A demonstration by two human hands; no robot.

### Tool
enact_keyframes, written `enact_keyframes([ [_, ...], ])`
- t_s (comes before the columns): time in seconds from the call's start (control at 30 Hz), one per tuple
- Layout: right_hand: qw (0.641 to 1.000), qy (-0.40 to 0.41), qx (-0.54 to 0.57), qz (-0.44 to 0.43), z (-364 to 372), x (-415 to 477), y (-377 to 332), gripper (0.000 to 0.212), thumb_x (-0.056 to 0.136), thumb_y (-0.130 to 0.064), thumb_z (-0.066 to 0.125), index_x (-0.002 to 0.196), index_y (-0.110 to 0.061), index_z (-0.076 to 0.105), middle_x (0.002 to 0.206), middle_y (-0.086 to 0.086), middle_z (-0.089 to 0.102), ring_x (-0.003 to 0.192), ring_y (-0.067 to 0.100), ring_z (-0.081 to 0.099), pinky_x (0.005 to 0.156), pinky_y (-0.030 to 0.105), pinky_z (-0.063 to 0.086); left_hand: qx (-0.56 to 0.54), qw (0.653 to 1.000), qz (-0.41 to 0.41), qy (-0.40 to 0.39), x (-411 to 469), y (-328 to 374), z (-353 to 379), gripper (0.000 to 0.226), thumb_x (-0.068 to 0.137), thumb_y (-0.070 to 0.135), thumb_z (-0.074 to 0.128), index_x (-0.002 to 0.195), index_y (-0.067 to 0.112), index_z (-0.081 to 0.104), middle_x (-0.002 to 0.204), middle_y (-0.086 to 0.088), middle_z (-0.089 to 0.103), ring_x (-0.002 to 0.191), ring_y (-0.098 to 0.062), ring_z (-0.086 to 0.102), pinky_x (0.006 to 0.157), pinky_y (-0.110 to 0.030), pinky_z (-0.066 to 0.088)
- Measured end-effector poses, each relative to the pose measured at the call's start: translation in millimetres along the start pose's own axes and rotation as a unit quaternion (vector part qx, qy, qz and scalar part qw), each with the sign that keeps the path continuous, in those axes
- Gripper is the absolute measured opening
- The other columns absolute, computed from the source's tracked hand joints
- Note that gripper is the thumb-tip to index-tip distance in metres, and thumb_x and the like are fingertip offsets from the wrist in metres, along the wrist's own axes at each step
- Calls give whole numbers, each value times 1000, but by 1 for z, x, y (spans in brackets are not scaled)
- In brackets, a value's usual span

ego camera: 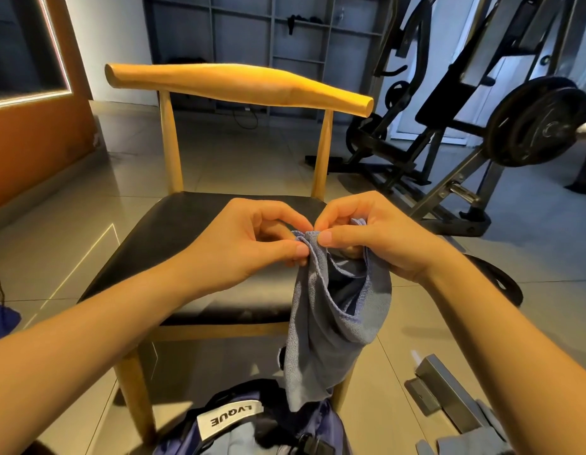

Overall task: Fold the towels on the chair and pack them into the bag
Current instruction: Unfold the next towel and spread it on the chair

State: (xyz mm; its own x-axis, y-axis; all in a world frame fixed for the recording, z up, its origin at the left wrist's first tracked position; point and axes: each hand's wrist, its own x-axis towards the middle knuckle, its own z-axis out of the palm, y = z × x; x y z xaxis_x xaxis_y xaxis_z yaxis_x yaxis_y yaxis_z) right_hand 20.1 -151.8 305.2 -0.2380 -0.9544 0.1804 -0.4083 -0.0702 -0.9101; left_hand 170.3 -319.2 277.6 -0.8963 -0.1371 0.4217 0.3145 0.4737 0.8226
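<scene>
Where the chair (239, 84) stands, glossy tiles (71, 208) reach a weight machine (538, 123).

Towel (321, 339) grey-blue, plain, edge stitched paler lilac-blue. Chair (239, 83) frame honey-tan wood; seat (193, 231) black. Bag (321, 421) navy; label (229, 418) white with black letters. Floor (219, 152) pale grey glossy tiles, thin dark joints. Panel (32, 142) at left orange. Plate (534, 123) black. Shelf (272, 27) grey. Cloth (2, 320) at left edge deep blue.
</scene>
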Motion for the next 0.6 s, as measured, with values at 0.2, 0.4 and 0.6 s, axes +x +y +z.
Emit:
enact_keyframes([
  [0.2, 999, 14, -20, 21, 3, 0, -2, 8, 95, 3, 62, 88, 1, 65, 58, -10, 62, 53, 1, 56, 55, 10, 43, 9, 1000, -24, -14, 1, -1, -5, 8, 90, 1, 70, 97, -3, 69, 77, -17, 74, 70, -19, 72, 72, -26, 60],
  [0.4, 922, 375, -17, 91, -38, 4, 23, 42, 97, -37, 63, 64, -23, 40, 65, -2, 36, 63, 18, 34, 64, 35, 30, 42, 993, -69, 81, 13, -7, -43, 7, 95, 5, 64, 89, 4, 60, 80, -16, 55, 69, -12, 51, 63, -15, 43],
  [0.6, 833, 520, 41, 184, -56, 6, 48, 40, 101, -46, 51, 79, -14, 47, 83, 11, 40, 81, 25, 39, 69, 37, 30, -36, 981, -157, 104, 13, -39, -62, 7, 94, 14, 64, 88, 12, 60, 80, -4, 56, 76, -11, 55, 72, -23, 46],
])
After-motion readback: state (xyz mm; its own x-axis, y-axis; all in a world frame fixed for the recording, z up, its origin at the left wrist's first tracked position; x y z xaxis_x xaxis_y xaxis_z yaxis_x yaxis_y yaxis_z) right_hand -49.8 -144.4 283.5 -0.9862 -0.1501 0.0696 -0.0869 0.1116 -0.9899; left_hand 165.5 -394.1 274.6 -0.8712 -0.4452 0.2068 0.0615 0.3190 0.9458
